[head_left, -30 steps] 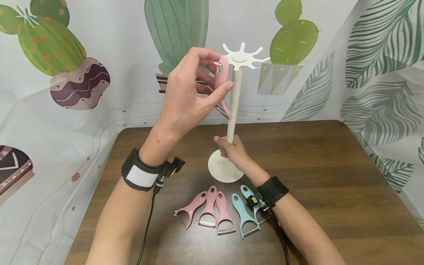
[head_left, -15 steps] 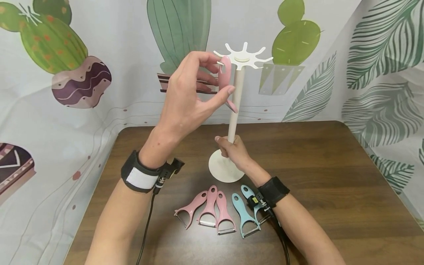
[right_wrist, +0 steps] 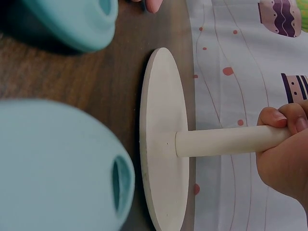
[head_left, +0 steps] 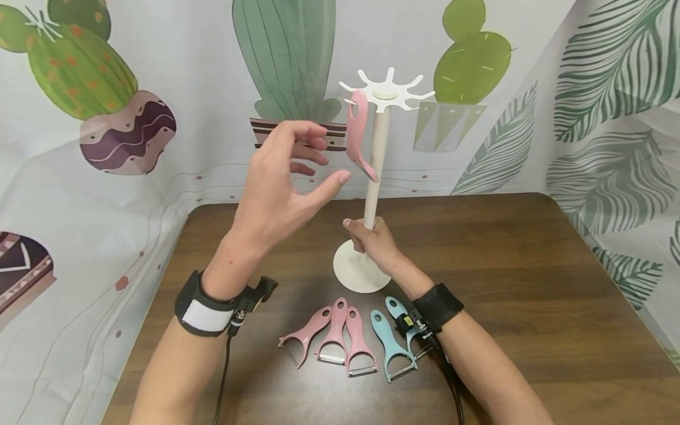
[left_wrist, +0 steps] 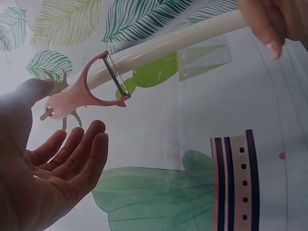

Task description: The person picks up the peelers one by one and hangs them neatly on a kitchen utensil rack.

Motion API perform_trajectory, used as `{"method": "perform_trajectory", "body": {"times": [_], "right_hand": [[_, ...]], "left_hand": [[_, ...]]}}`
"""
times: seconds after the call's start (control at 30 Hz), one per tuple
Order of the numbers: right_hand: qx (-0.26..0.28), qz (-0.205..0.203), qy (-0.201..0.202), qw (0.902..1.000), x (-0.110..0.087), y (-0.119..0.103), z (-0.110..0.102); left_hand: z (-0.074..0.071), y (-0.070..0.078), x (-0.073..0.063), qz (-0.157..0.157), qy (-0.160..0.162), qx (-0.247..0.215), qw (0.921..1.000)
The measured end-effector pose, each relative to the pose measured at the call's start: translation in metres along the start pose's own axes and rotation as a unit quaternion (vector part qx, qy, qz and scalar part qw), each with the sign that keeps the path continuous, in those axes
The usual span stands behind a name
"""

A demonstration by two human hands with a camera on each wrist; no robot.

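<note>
A pink peeler (head_left: 357, 130) hangs by the hole in its handle from one prong of a white stand (head_left: 378, 147) with a star-shaped top. Its bladed end points down beside the pole. My left hand (head_left: 281, 177) is just to the left of it, fingers apart and holding nothing; in the left wrist view the peeler (left_wrist: 77, 96) shows between thumb and fingers, clear of them. Low on the pole, my right hand (head_left: 376, 243) grips the stand, its fingers curled round the pole (right_wrist: 221, 142) in the right wrist view.
On the wooden table (head_left: 504, 283), in front of the round base (head_left: 358, 271), lie three pink peelers (head_left: 338, 336) and two blue peelers (head_left: 392, 345). My right forearm and its cable pass over part of one blue peeler. A printed cloth (head_left: 202, 88) hangs behind the table.
My left hand has let go of the pink peeler and drawn back left and down. The peeler now hangs on the prong. My right hand has kept its grip on the pole.
</note>
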State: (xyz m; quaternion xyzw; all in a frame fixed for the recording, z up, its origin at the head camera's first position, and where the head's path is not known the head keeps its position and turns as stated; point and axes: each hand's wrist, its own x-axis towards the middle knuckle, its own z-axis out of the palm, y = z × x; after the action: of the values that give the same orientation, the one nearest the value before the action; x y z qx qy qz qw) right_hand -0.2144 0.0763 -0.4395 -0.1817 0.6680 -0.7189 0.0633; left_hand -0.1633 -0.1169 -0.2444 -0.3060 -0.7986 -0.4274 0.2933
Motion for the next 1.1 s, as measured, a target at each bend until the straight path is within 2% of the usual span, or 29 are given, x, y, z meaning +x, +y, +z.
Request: {"method": "perform_trajectory", "body": {"times": [0.1, 0.37, 0.63, 0.97, 1.1], "right_hand": [[0.0, -0.001, 0.001, 1.0, 0.0, 0.0, 0.0], [-0.005, 0.005, 0.006, 1.0, 0.0, 0.001, 0.0], [-0.008, 0.005, 0.015, 0.9999, -0.002, 0.0, -0.001], [-0.009, 0.007, 0.014, 0.9998, -0.001, -0.001, 0.001], [-0.008, 0.009, 0.013, 0.9998, 0.0, -0.001, 0.002]], "left_hand": [[-0.003, -0.003, -0.01, -0.005, -0.002, 0.008, 1.0], [-0.011, -0.014, -0.037, -0.045, -0.014, 0.015, 0.9988], [-0.012, -0.023, -0.06, -0.05, -0.034, 0.04, 0.9974], [-0.011, -0.031, -0.097, -0.061, -0.076, 0.086, 0.9915], [-0.009, -0.034, -0.112, -0.078, -0.095, 0.097, 0.9877]]}}
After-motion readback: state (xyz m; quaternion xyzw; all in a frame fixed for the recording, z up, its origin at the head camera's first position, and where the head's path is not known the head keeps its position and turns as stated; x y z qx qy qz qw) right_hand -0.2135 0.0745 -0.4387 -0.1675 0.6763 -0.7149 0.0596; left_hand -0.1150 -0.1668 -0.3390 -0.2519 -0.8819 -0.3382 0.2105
